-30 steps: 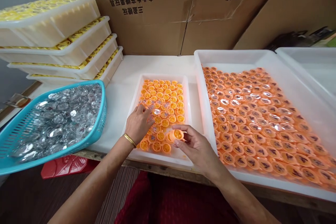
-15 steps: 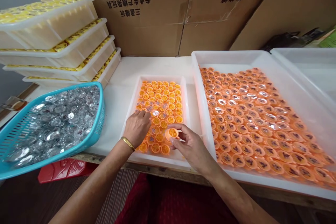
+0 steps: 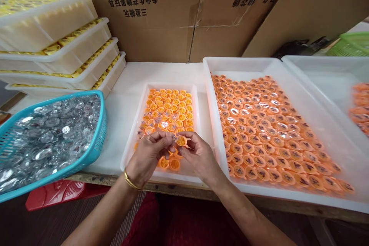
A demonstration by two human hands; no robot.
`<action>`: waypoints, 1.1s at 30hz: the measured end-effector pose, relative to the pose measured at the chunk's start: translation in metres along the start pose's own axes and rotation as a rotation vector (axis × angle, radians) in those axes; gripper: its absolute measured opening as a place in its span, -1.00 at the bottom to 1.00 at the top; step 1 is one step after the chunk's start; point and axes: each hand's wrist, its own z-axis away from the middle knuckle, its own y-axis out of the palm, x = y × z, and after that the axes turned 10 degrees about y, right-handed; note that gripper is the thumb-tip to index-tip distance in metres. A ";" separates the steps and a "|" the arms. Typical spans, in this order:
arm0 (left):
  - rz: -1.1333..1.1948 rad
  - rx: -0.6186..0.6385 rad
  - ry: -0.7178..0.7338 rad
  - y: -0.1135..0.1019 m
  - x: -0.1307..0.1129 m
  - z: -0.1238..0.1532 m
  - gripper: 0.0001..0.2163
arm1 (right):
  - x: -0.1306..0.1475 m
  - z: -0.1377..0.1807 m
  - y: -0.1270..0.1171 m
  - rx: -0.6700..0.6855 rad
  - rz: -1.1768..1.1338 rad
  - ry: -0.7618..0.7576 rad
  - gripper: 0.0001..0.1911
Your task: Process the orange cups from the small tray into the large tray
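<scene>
Head view: over the small tray, right hand pinches an orange cup at its fingertips (left hand pinches a clear lid beside it).

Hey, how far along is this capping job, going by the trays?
Done: the big tray holds rows of orange cups already under clear lids. In hand: the right hand holds one orange cup while the left hand brings a clear lid to it. Left: the small tray of mostly open cups, and a blue basket full of lids.
</scene>
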 end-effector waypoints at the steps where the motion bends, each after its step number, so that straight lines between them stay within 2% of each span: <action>1: 0.109 -0.014 -0.034 0.005 0.005 0.002 -0.82 | 0.001 0.000 0.000 -0.015 0.000 -0.008 -0.67; 5: 0.241 -0.146 -0.012 0.017 0.020 0.003 -0.83 | 0.006 0.001 -0.001 -0.050 -0.033 -0.028 -0.65; 11: 0.208 -0.128 0.008 0.020 0.020 0.002 -0.84 | 0.012 0.004 -0.003 -0.048 -0.067 -0.062 -0.64; 15: 0.038 -0.123 0.096 0.022 0.019 0.005 -0.71 | 0.014 0.008 -0.005 -0.007 -0.075 -0.084 -0.64; 17: -0.100 -0.082 0.145 0.022 0.019 0.007 -0.67 | 0.013 0.008 -0.007 -0.018 -0.058 -0.076 -0.64; 20: -0.266 -0.038 0.196 0.022 0.021 0.009 -0.71 | 0.009 0.007 -0.007 -0.029 -0.050 -0.068 -0.60; 27: -0.531 -0.078 0.387 0.011 0.020 0.011 -0.91 | 0.005 0.006 -0.004 -0.026 -0.105 -0.028 -0.59; 30: -0.505 -0.091 0.320 0.009 0.016 0.013 -0.88 | 0.002 0.004 -0.003 -0.028 -0.161 -0.016 -0.62; 33: -0.209 -0.100 0.142 0.016 0.011 0.013 -0.80 | -0.003 0.002 -0.002 -0.039 -0.184 -0.027 -0.62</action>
